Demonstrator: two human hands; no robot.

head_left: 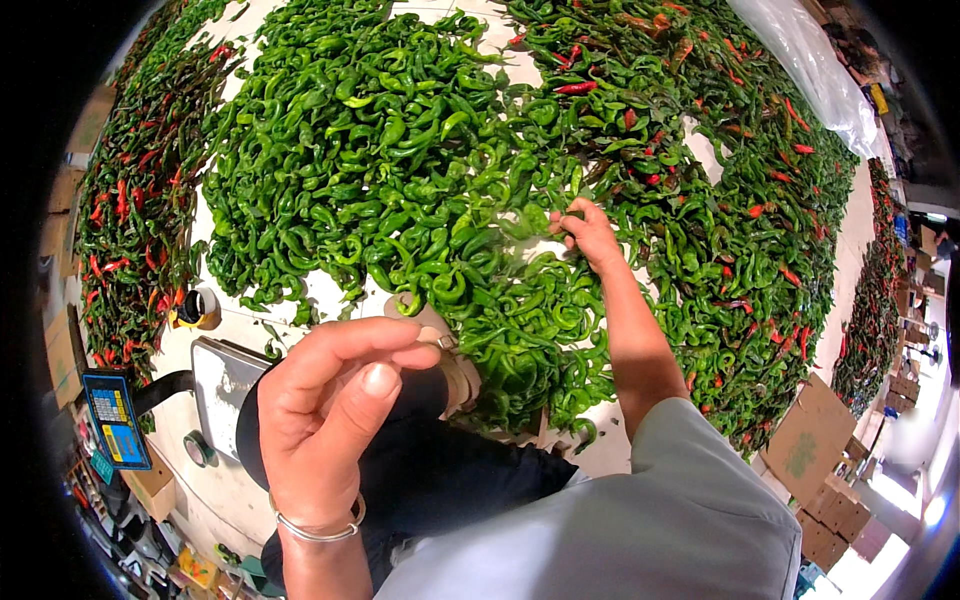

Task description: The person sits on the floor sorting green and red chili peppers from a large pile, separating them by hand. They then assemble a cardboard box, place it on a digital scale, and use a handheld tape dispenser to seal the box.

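Note:
My left hand is raised close in front of me, its fingers bent over and the thumb apart beneath them. I see nothing in it, and a silver bangle circles its wrist. Farther off, my right hand reaches over green peppers with loosely bent fingers and nothing visible between them. Just left of its fingertips, a few green peppers look blurred. Nearer me is a mound of green peppers, with a cardboard flap at its left side. A broad spread of green peppers lies beyond.
Mixed green and red peppers cover the floor at right, with another strip at far left. A scale platform with a blue display and a tape roll are at left. Cardboard stands right; clear plastic lies at the far right.

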